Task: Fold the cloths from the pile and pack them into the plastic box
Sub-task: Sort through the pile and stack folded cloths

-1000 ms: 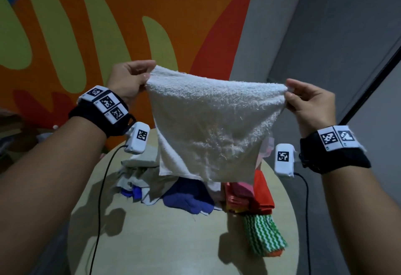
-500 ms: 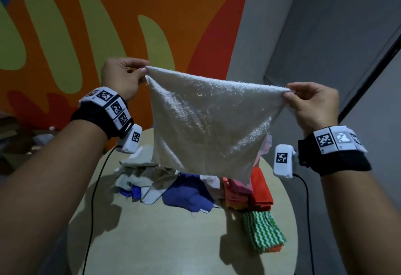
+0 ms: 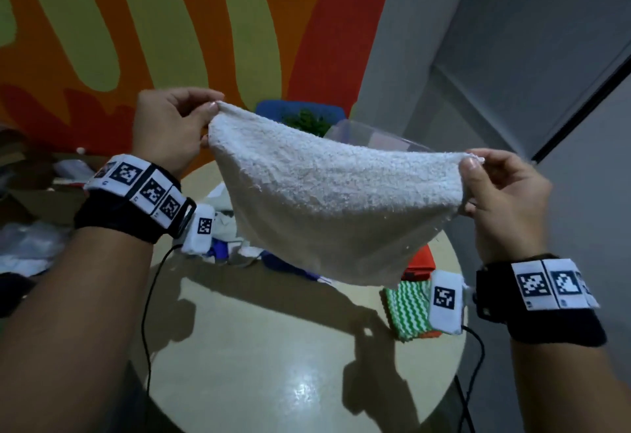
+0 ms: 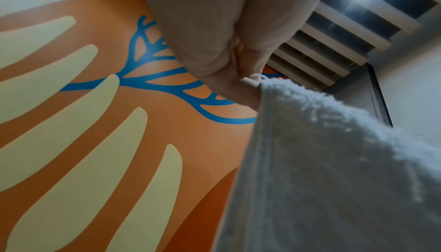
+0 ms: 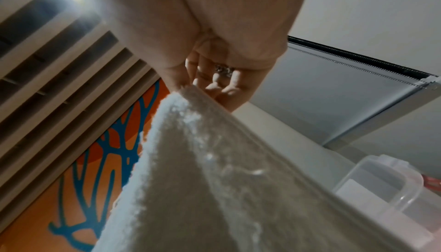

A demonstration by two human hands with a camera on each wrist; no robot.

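Note:
A white terry cloth (image 3: 327, 200) hangs spread in the air above the round table (image 3: 273, 374). My left hand (image 3: 170, 128) pinches its upper left corner and my right hand (image 3: 502, 197) pinches its upper right corner. The same cloth (image 4: 334, 161) fills the lower right of the left wrist view, under the left hand (image 4: 229, 52). In the right wrist view the cloth (image 5: 214, 180) drops from the right hand (image 5: 214, 67). The pile of cloths (image 3: 232, 245) lies behind it, mostly hidden. The clear plastic box (image 3: 372, 135) shows over the cloth's top edge; the box (image 5: 391, 186) is at lower right.
A green and white zigzag cloth (image 3: 406, 309) lies at the table's right edge, with an orange cloth (image 3: 421, 262) behind it. A blue lid or tray (image 3: 297, 110) with something green stands behind the box. Clutter (image 3: 30, 248) sits left of the table. Cables hang from both wrists.
Both hands have lowered and moved forward with the cloth. Its top edge now sags and the lower part swings out, so the box behind it has come into view.

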